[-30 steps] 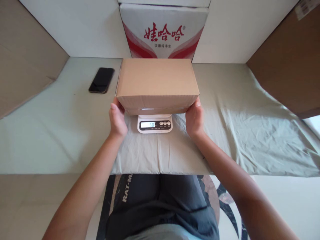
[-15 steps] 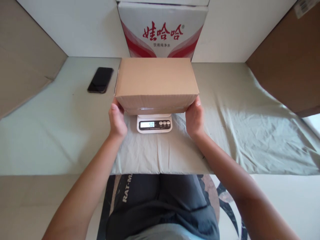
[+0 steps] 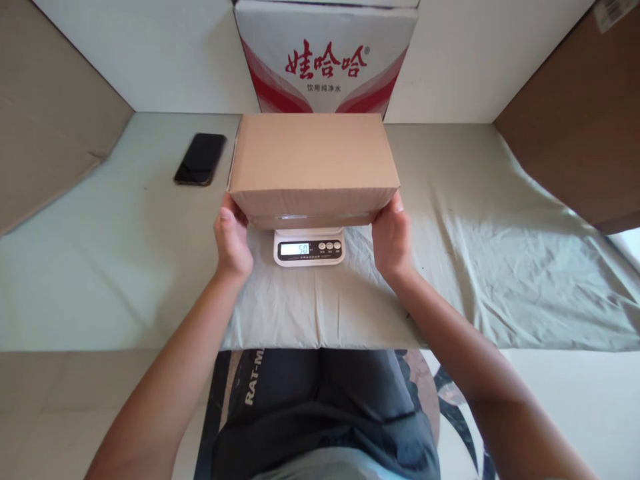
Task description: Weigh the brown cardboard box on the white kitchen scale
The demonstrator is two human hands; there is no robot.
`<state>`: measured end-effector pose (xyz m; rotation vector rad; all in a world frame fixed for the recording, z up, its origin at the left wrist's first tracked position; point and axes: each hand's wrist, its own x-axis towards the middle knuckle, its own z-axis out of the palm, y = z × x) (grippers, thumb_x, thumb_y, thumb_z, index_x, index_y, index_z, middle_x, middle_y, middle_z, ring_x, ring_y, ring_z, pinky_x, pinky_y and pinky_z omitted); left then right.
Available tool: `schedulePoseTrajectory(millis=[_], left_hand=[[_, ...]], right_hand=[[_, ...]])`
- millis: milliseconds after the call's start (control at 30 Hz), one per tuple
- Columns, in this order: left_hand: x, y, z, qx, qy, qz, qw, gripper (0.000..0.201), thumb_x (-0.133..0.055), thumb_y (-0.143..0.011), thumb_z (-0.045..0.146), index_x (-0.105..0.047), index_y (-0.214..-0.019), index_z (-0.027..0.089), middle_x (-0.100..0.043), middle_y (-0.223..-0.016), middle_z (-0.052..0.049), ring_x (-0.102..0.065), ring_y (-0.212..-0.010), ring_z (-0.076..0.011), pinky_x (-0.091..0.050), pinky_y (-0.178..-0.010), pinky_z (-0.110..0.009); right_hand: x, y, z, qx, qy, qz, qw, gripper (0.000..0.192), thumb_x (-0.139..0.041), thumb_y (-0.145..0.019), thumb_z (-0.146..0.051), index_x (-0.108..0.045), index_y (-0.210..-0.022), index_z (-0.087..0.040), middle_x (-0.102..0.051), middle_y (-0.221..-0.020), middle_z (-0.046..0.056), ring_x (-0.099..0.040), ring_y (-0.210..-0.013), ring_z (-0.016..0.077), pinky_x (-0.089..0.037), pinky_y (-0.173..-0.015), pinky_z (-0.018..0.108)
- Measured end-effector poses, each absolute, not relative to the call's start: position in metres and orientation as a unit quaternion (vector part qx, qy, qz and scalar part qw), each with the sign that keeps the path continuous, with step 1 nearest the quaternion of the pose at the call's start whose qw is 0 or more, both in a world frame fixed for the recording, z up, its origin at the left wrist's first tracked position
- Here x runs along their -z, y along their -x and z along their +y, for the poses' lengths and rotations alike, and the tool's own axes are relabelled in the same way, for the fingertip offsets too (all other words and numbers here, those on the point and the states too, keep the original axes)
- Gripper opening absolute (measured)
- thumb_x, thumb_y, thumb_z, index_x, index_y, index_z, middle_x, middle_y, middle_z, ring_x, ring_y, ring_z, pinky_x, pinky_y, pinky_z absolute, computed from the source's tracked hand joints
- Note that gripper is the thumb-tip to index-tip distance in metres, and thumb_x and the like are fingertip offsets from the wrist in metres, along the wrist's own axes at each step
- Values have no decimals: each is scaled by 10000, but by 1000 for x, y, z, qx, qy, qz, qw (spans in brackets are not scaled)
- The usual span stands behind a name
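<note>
A plain brown cardboard box (image 3: pixel 313 153) is over a small white digital scale (image 3: pixel 309 256), whose lit display reads 50. The box hides the scale's platform, so I cannot tell whether the two touch. My left hand (image 3: pixel 233 237) is at the box's near left lower corner, thumb up, fingers mostly hidden behind the side. At the near right lower corner my right hand (image 3: pixel 393 237) grips in the same way, its fingers also largely out of sight. A strip of shiny tape shows on the box's front face.
A black phone (image 3: pixel 201 159) lies on the pale green cloth (image 3: pixel 120 267) to the left. Behind stands a white and red printed carton (image 3: pixel 325 60) against the wall. Large brown cardboard pieces flank the table, one at left (image 3: pixel 50 113) and one at right (image 3: pixel 575 127).
Both hands have shifted very slightly outward, still at the box's lower corners. The box has hardly moved, and the display still reads 50.
</note>
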<state>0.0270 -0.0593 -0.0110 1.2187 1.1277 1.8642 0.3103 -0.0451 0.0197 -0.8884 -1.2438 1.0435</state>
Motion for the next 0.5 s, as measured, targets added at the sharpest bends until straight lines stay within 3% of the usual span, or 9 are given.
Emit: schedulePoseTrajectory(millis=[200, 400, 500], left_hand=[[11, -29, -59, -700, -475, 420, 328, 831, -700, -1040, 1071, -934, -1366, 344, -906, -1520, -153, -608, -1833, -442, -567, -1485, -574], [-3, -42, -69, -733, -465, 390, 306, 712, -712, -1112, 957, -925, -1308, 306, -898, -1555, -146, -601, -1836, -430, -550, -1492, -552], [-19, -46, -71, -739, -474, 374, 297, 797, -681, -1107, 996, -912, -1341, 271, -856, -1651, -167, -560, -1864, -441, -533, -1507, -546]], right_hand=[[-13, -310, -48, -453, 385, -532, 603, 799, -626, -1062, -999, -817, -1603, -443, -839, -1736, 16, -495, -1950, 372, -427, -1649, 583], [-21, -306, -53, -458, 374, -532, 606, 730, -622, -1098, -951, -830, -1548, -415, -829, -1747, 26, -473, -1963, 397, -406, -1660, 614], [-34, -304, -50, -452, 365, -536, 612, 712, -604, -1090, -970, -827, -1470, -411, -840, -1706, 37, -462, -1968, 408, -475, -1621, 633]])
